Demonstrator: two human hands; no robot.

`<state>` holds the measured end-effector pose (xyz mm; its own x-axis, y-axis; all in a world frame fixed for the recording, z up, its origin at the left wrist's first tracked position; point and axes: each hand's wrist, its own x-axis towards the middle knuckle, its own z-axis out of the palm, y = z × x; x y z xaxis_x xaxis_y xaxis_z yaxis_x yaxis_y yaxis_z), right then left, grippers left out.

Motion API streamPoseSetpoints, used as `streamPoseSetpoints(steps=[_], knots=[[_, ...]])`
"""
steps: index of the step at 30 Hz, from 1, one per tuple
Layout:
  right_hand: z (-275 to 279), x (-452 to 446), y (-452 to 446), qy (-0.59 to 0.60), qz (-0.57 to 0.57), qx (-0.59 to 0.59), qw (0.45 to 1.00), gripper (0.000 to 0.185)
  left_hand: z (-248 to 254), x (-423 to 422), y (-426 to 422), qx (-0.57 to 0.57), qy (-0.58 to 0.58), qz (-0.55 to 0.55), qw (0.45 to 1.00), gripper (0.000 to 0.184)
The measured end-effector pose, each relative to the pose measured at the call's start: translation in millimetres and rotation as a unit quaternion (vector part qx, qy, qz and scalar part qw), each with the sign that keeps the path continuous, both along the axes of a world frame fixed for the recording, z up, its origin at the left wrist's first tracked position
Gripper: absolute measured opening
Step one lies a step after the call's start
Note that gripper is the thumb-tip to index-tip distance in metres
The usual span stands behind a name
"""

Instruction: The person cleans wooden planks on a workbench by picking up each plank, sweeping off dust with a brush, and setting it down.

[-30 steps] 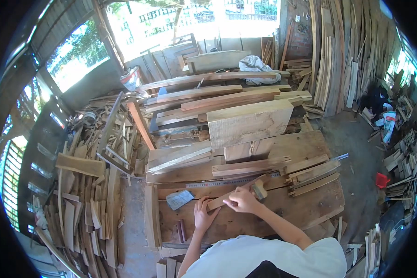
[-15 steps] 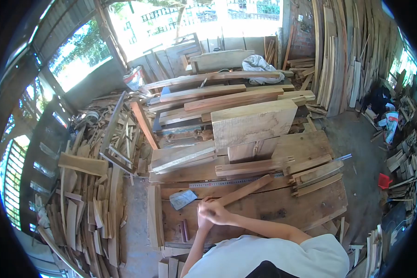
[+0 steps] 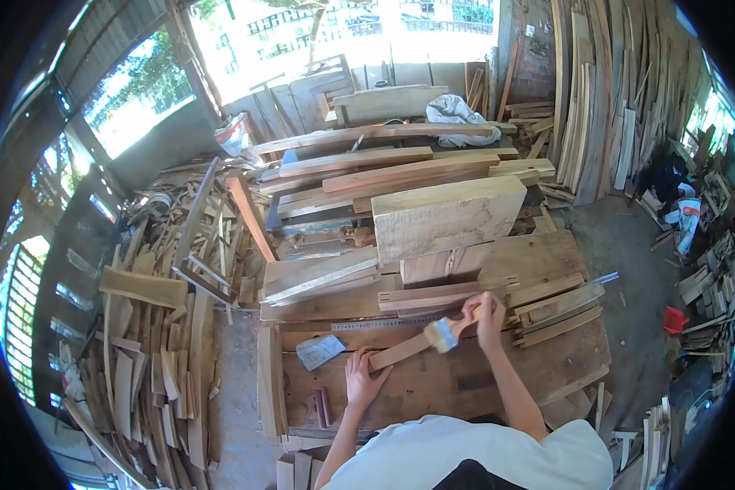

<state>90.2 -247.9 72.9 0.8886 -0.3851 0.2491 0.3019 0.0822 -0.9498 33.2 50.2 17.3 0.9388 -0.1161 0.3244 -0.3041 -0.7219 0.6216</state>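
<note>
My right hand (image 3: 487,320) is closed around the handle of a paintbrush (image 3: 444,335), its wide pale bristles pointing left and down over the right part of a flat wooden strip (image 3: 402,351). I cannot tell whether the bristles touch the wood. My left hand (image 3: 366,377) grips the strip's left end between thumb and fingers, low over the workbench (image 3: 498,359). Just beyond it lies a grey-white sandpaper-like sheet (image 3: 321,352). Two small dark reddish sticks (image 3: 324,407) rest left of my left forearm. Behind the strip runs a metal ruler (image 3: 376,325).
Several narrow wood pieces (image 3: 559,314) lie at the bench's right side. A thick wooden block (image 3: 449,219) stands behind, with long boards (image 3: 416,175) beyond it. Scrap wood (image 3: 151,359) is heaped on the left floor, and tall planks (image 3: 588,106) lean at the back right.
My hands, together half a second ago, are now apart. The right one has moved right and away from me with the paintbrush, now plainly visible; the left stays at the strip's end.
</note>
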Motion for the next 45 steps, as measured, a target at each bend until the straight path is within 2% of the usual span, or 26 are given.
streamPoseSetpoints(steps=[3,5,6,8,10,11,12,16,18,20,22,23,24,25,26,27,29,30,34,35,37,39,41,42,44,45], knots=[[-5.6,1.2,-33.8,-0.019,-0.024,-0.028,0.999,0.04,0.5,-0.2,-0.1,-0.008,0.001,0.002,1.0,0.045],[-13.1,1.9,-45.8,-0.009,-0.055,-0.185,0.981,0.033,1.7,0.0,-0.1,-0.004,0.003,0.002,1.0,0.045],[-12.4,3.3,-38.4,-0.049,-0.086,-0.263,0.96,0.023,1.2,0.5,0.6,-0.004,0.002,0.001,1.0,0.045],[7.8,2.0,-4.6,-0.166,-0.057,-0.41,0.895,0.014,-2.6,-0.1,1.2,-0.003,0.012,-0.002,1.0,0.046],[8.5,-5.2,28.8,-0.151,0.155,-0.432,0.876,0.009,-5.9,-0.7,1.6,-0.004,0.011,-0.004,1.0,0.048],[10.1,-12.6,48.3,-0.114,0.23,-0.46,0.85,0.008,-6.8,0.0,1.7,-0.006,0.009,-0.004,1.0,0.05],[1.8,-18.2,69.0,-0.165,0.248,-0.46,0.836,0.01,-6.7,0.6,2.6,-0.005,0.008,-0.004,1.0,0.05],[-3.0,-41.6,141.5,-0.256,0.318,-0.402,0.82,0.013,-23.5,2.8,12.1,0.003,0.009,-0.03,1.0,0.048],[2.9,-46.7,166.1,-0.283,0.358,-0.335,0.824,0.015,-34.7,3.2,13.4,0.005,0.009,-0.028,1.0,0.043],[9.9,-46.0,177.9,-0.251,0.395,-0.284,0.837,0.014,-47.4,3.1,11.1,-0.006,-0.004,-0.006,1.0,0.039],[20.6,-38.0,180.5,-0.211,0.389,-0.21,0.872,0.012,-54.6,0.9,11.9,-0.218,0.068,-0.009,0.973,0.039],[20.8,-30.8,178.8,-0.216,0.355,-0.165,0.895,0.007,-64.7,2.6,14.4,-0.153,0.029,-0.041,0.987,0.045],[9.3,-25.1,176.4,-0.132,0.41,-0.019,0.903,0.007,-40.2,1.7,14.8,-0.03,0.101,-0.02,0.994,0.054],[14.8,-18.9,161.6,-0.015,0.408,-0.014,0.913,0.022,-32.2,-0.1,9.0,0.02,-0.005,0.011,1.0,0.057],[20.3,-13.3,149.0,0.096,0.379,0.045,0.92,0.033,-22.8,-2.0,7.8,0.015,0.024,0.005,1.0,0.057],[11.1,-1.1,140.7,0.004,0.293,0.092,0.952,0.039,-20.6,-2.3,7.7,0.014,0.023,0.005,1.0,0.057],[-6.3,14.1,104.8,0.045,0.188,0.146,0.97,0.041,-18.1,-0.7,7.8,0.018,0.008,-0.005,1.0,0.054],[-8.7,15.2,85.4,0.062,0.112,0.121,0.984,0.041,-3.7,0.2,1.3,-0.023,0.0,-0.005,1.0,0.048],[-12.2,11.0,1.6,0.017,-0.01,0.069,0.997,0.036,2.1,-0.7,-0.8,-0.028,-0.009,0.002,1.0,0.043],[-7.2,7.8,-17.0,0.038,-0.049,0.023,0.998,0.034,0.4,-0.5,0.3,-0.02,-0.009,0.002,1.0,0.044],[3.9,4.4,-43.6,0.005,-0.07,-0.05,0.996,0.034,-1.4,-0.8,1.3,-0.011,-0.008,-0.001,1.0,0.044],[6.0,0.1,-56.2,0.006,-0.071,-0.058,0.996,0.032,-1.1,-1.2,1.7,-0.01,-0.006,-0.007,1.0,0.044],[-1.7,0.2,-58.0,0.011,-0.042,-0.219,0.975,0.025,-1.1,0.0,1.6,-0.008,-0.007,-0.01,1.0,0.044],[6.0,2.3,-46.0,-0.122,-0.044,-0.371,0.92,0.017,-2.1,0.0,1.9,-0.007,-0.006,-0.01,1.0,0.044],[7.2,-6.1,-15.9,-0.103,0.07,-0.467,0.875,0.014,-4.0,-0.2,2.2,-0.006,-0.006,-0.011,1.0,0.044],[-1.8,-9.6,2.7,-0.063,0.152,-0.457,0.874,0.013,-5.0,-0.4,1.8,-0.011,-0.005,-0.007,1.0,0.044]])
